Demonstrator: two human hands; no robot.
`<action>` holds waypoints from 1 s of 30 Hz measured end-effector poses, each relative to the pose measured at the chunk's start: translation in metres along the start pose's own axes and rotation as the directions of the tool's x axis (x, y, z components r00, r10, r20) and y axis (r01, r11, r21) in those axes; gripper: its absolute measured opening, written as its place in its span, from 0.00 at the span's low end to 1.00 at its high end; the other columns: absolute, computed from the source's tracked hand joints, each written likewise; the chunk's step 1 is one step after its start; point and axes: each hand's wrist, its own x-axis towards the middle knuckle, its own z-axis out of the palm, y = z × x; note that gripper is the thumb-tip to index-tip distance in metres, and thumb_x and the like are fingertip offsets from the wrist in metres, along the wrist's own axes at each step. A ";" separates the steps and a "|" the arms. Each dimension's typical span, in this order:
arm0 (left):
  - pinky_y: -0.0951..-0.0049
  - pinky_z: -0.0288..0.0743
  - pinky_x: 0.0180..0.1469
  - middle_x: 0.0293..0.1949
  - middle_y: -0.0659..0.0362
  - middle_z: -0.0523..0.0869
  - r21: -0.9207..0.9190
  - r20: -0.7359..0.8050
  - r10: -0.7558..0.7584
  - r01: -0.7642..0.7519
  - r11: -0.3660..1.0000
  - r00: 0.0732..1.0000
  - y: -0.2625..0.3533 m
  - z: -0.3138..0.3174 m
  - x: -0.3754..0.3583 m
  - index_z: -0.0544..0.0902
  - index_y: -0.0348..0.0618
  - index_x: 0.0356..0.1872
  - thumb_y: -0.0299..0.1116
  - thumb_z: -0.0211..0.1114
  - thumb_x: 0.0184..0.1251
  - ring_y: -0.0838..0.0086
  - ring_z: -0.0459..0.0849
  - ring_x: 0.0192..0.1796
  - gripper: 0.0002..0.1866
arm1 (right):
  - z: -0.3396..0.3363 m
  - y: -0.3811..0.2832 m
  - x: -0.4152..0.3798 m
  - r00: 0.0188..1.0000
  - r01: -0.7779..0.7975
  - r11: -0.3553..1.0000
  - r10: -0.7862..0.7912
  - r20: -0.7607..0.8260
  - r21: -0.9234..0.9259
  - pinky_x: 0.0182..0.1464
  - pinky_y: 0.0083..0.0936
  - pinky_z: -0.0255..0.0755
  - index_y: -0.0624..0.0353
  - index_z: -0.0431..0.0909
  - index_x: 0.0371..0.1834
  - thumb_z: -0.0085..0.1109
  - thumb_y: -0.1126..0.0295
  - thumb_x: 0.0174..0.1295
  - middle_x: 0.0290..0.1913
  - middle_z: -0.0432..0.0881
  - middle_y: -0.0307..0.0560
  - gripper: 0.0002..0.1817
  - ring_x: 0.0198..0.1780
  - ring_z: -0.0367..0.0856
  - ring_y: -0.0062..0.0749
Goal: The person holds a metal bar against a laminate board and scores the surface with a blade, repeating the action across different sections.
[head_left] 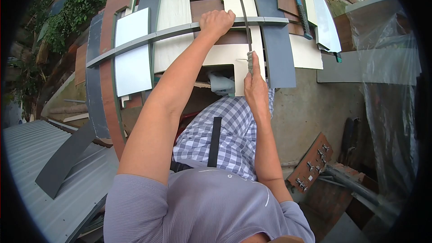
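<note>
A long grey metal bar point(171, 33) lies across several boards, from the left edge of the stack to the right. My left hand point(216, 21) is closed around the bar a little right of its middle. A thin saw point(246, 22) with a wrapped handle points away from me, its blade crossing the bar. Closed on its handle is my right hand point(256, 83), nearer to my body. Beneath the saw is a cream board point(243, 74) with a cut-out, and beside it a dark grey board point(280, 56). Whether the blade touches the bar I cannot tell.
A hammer point(300, 11) lies on brown boards at the upper right. Clear plastic sheeting point(387, 76) hangs at the right. A brown board with metal fittings point(311, 162) stands lower right. Corrugated metal sheeting point(54, 175) and a curved dark strip point(67, 159) are lower left.
</note>
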 end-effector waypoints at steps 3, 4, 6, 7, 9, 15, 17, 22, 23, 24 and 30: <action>0.56 0.75 0.47 0.30 0.39 0.84 -0.048 0.030 0.012 -0.010 0.999 0.999 0.010 0.004 -0.003 0.86 0.34 0.26 0.46 0.37 0.65 0.48 0.84 0.38 0.31 | -0.004 0.002 -0.004 1.000 -0.024 1.000 0.024 0.013 -0.020 0.43 0.46 0.69 0.47 0.47 0.74 0.40 0.77 0.63 0.42 0.79 0.65 0.34 0.37 0.80 0.54; 0.57 0.75 0.47 0.31 0.42 0.85 -0.040 0.029 0.005 -0.003 0.999 1.000 0.012 0.006 -0.001 0.86 0.36 0.27 0.45 0.38 0.65 0.50 0.85 0.38 0.29 | -0.006 0.003 -0.005 0.998 -0.049 0.998 0.050 0.027 -0.032 0.43 0.46 0.69 0.47 0.47 0.74 0.40 0.77 0.63 0.44 0.79 0.65 0.34 0.37 0.80 0.54; 0.58 0.74 0.47 0.32 0.45 0.86 -0.033 0.026 0.000 0.001 0.999 1.000 0.013 0.007 -0.001 0.87 0.38 0.28 0.45 0.39 0.65 0.53 0.85 0.39 0.28 | -0.008 0.003 -0.005 0.999 -0.040 0.997 0.041 0.018 -0.060 0.43 0.46 0.69 0.47 0.47 0.74 0.40 0.77 0.63 0.42 0.79 0.65 0.35 0.37 0.80 0.55; 0.57 0.75 0.47 0.32 0.42 0.85 -0.047 0.017 0.007 -0.006 0.999 1.000 0.013 0.006 -0.002 0.86 0.36 0.27 0.45 0.38 0.65 0.51 0.85 0.38 0.29 | -0.009 0.002 -0.004 1.000 -0.026 0.996 0.027 0.010 -0.084 0.43 0.47 0.69 0.47 0.47 0.74 0.41 0.76 0.63 0.40 0.79 0.65 0.35 0.37 0.79 0.55; 0.56 0.75 0.46 0.31 0.40 0.84 -0.061 0.005 0.010 -0.010 0.998 1.000 0.013 0.004 -0.002 0.86 0.35 0.26 0.46 0.38 0.64 0.49 0.84 0.38 0.30 | -0.007 0.001 0.001 1.000 -0.024 0.997 0.025 0.005 -0.067 0.42 0.47 0.69 0.42 0.48 0.74 0.40 0.73 0.64 0.36 0.79 0.66 0.34 0.35 0.79 0.56; 0.56 0.75 0.46 0.31 0.40 0.84 -0.050 -0.012 0.009 -0.009 0.999 1.000 0.014 0.005 -0.002 0.86 0.35 0.26 0.46 0.38 0.65 0.49 0.84 0.38 0.30 | -0.010 -0.011 0.043 1.000 -0.007 0.998 0.005 -0.025 -0.062 0.43 0.47 0.67 0.41 0.51 0.74 0.39 0.70 0.64 0.31 0.79 0.65 0.32 0.34 0.79 0.56; 0.56 0.75 0.45 0.30 0.40 0.84 -0.043 0.001 0.002 -0.002 0.999 1.000 0.014 0.003 -0.003 0.86 0.35 0.25 0.46 0.38 0.65 0.49 0.84 0.37 0.30 | -0.013 -0.012 0.053 0.998 0.023 0.999 -0.026 -0.050 -0.047 0.43 0.47 0.67 0.42 0.52 0.73 0.39 0.70 0.64 0.31 0.78 0.64 0.31 0.35 0.78 0.55; 0.60 0.76 0.46 0.30 0.45 0.86 -0.002 0.001 -0.015 0.015 1.000 1.000 0.015 0.004 -0.003 0.87 0.39 0.26 0.45 0.39 0.65 0.53 0.85 0.37 0.28 | -0.010 -0.014 0.064 1.000 0.013 0.999 -0.014 -0.016 -0.053 0.43 0.47 0.67 0.42 0.52 0.73 0.39 0.70 0.63 0.33 0.79 0.65 0.32 0.36 0.78 0.55; 0.60 0.76 0.46 0.30 0.45 0.86 -0.004 0.007 -0.018 0.018 1.000 1.000 0.015 0.003 -0.003 0.87 0.39 0.26 0.45 0.39 0.65 0.53 0.85 0.37 0.28 | -0.009 -0.014 0.066 1.000 0.010 0.999 -0.011 -0.014 -0.052 0.43 0.47 0.67 0.42 0.52 0.73 0.39 0.70 0.63 0.33 0.79 0.65 0.32 0.36 0.78 0.55; 0.60 0.76 0.46 0.30 0.45 0.86 -0.003 0.008 -0.018 0.018 1.000 1.000 0.015 0.003 -0.004 0.87 0.39 0.26 0.45 0.39 0.65 0.53 0.85 0.37 0.28 | -0.010 -0.017 0.068 1.000 0.017 0.997 -0.017 -0.004 -0.080 0.44 0.48 0.68 0.46 0.52 0.73 0.39 0.71 0.62 0.33 0.79 0.65 0.32 0.36 0.79 0.57; 0.60 0.76 0.46 0.30 0.46 0.86 0.002 0.000 -0.020 0.020 1.000 1.000 0.016 0.002 -0.004 0.87 0.39 0.26 0.45 0.39 0.66 0.53 0.86 0.37 0.29 | -0.007 -0.021 0.082 0.997 0.070 0.989 -0.072 -0.011 -0.130 0.45 0.50 0.69 0.51 0.51 0.72 0.41 0.73 0.60 0.33 0.80 0.67 0.33 0.38 0.79 0.61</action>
